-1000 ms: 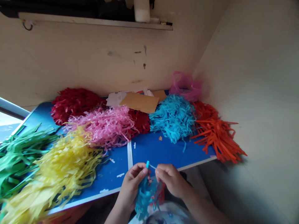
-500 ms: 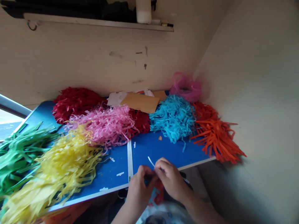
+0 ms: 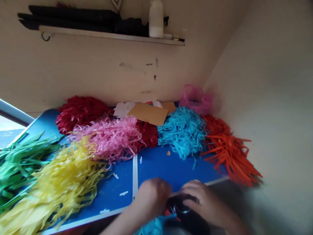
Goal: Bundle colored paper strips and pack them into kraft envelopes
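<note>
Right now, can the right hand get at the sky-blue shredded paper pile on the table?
Probably yes: the right hand is just off the near table edge, and the blue tabletop between it and the sky-blue shredded paper pile shows nothing in the way beyond a small orange scrap off to one side.

Two cream plaster walls (image 3: 266, 107) meet in a corner, the one behind (image 3: 80, 76) scuffed with dark marks. High on it runs a narrow shelf (image 3: 110, 36) carrying a white plastic bottle (image 3: 156, 19) and folded dark items (image 3: 73, 16). A blue worktop (image 3: 156, 166) with white edging sits below. At far left, daylight enters past a pale window frame (image 3: 12, 112).
</note>
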The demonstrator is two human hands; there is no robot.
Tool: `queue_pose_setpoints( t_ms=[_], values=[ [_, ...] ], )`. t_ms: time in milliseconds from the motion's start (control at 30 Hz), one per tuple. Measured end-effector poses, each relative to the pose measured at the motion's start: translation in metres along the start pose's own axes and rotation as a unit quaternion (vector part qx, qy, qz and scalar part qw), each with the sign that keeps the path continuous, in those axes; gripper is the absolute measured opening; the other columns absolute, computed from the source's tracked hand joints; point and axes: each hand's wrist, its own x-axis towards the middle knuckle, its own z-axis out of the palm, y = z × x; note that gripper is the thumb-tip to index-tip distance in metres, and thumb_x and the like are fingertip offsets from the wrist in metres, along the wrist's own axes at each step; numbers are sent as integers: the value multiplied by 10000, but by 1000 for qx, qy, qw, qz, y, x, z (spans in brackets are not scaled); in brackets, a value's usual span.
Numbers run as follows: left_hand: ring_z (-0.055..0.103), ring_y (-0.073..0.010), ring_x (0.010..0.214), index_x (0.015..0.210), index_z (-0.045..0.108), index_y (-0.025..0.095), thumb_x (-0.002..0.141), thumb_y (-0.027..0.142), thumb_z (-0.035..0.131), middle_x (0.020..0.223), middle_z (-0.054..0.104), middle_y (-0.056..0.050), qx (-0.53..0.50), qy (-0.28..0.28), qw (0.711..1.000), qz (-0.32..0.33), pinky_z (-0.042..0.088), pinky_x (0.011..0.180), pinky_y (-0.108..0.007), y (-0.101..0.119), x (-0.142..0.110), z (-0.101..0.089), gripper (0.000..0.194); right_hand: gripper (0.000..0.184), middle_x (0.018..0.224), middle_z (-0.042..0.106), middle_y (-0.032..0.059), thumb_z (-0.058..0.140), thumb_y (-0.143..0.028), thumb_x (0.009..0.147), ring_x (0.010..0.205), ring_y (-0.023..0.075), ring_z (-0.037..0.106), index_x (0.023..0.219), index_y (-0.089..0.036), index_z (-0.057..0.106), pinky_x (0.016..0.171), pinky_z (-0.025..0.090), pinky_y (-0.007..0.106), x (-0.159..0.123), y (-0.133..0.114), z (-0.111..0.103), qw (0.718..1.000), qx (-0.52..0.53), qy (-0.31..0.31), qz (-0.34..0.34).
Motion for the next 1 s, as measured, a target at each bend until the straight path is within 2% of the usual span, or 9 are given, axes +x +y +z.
queue_pose_setpoints(
  t_ms=[133, 233, 367, 433, 533, 600, 767, 900, 1000],
  values=[
    [634, -260, 1010, 1022, 696, 180, 891, 202, 483, 1050, 704, -144, 33, 119, 990, -74, 485, 916, -401, -44, 109, -43, 251, 79, 857, 735, 17, 637, -199, 886, 840, 172, 641, 869, -206, 714, 826, 411, 305, 28, -39, 17, 993, 35, 14, -112],
    [664, -284, 938, 869, 722, 156, 837, 187, 541, 931, 732, -147, 42, 173, 979, -104, 503, 890, -432, -72, 138, -64, 187, 71, 855, 740, 23, 652, -224, 876, 837, 175, 648, 891, -204, 718, 835, 410, 315, 32, -46, 18, 983, 80, 25, -161],
    [703, -223, 838, 951, 711, 172, 906, 308, 480, 912, 756, -89, 20, 248, 963, -106, 558, 762, -336, -79, 81, -89, 271, 245, 824, 730, 58, 587, -375, 920, 775, 178, 650, 850, -183, 721, 765, 456, 308, 40, -23, 19, 953, 288, 83, -29],
    [709, -197, 796, 970, 704, 179, 926, 349, 471, 883, 758, -64, 8, 258, 963, -83, 563, 720, -299, -71, 40, -99, 292, 349, 860, 735, 72, 591, -501, 896, 770, 178, 650, 918, -180, 726, 734, 469, 297, 57, -16, 25, 891, 443, 91, 39],
    [699, -188, 895, 952, 715, 231, 907, 274, 564, 926, 766, -33, 22, 222, 973, 62, 538, 813, -303, -59, -5, -108, 163, 557, 968, 736, 96, 653, -655, 773, 859, 208, 663, 1043, -170, 712, 737, 480, 303, 95, -21, 42, 786, 611, 68, 72],
    [690, -189, 924, 990, 710, 272, 891, 217, 596, 942, 769, -13, 73, 188, 969, 142, 513, 827, -317, -55, -23, -112, 161, 612, 934, 734, 93, 706, -671, 694, 817, 218, 667, 1027, -158, 710, 675, 482, 297, 119, -31, 55, 755, 643, 74, 105],
    [635, -262, 1097, 1166, 638, 281, 863, 178, 545, 1138, 728, -59, 198, 175, 958, 110, 483, 905, -425, -39, -54, -111, 333, 490, 709, 700, 42, 773, -568, 649, 636, 175, 605, 840, -120, 710, 585, 435, 264, 136, -51, 78, 765, 593, 189, 168],
    [458, -351, 1342, 1452, 384, 143, 840, 196, 509, 1432, 519, -197, 215, 221, 951, 16, 398, 1055, -564, -17, -51, -68, 628, 438, 696, 700, 46, 683, -574, 762, 681, 206, 623, 777, -136, 697, 652, 474, 302, 121, -65, 88, 796, 540, 240, 133],
    [569, -324, 1252, 1460, 366, 95, 882, 130, 450, 1332, 603, -231, 213, 304, 928, -10, 457, 1020, -533, -23, -37, -35, 584, 407, 881, 742, 97, 616, -538, 849, 863, 259, 668, 903, -145, 705, 809, 503, 357, 112, -75, 92, 834, 482, 259, 75]
  ],
)
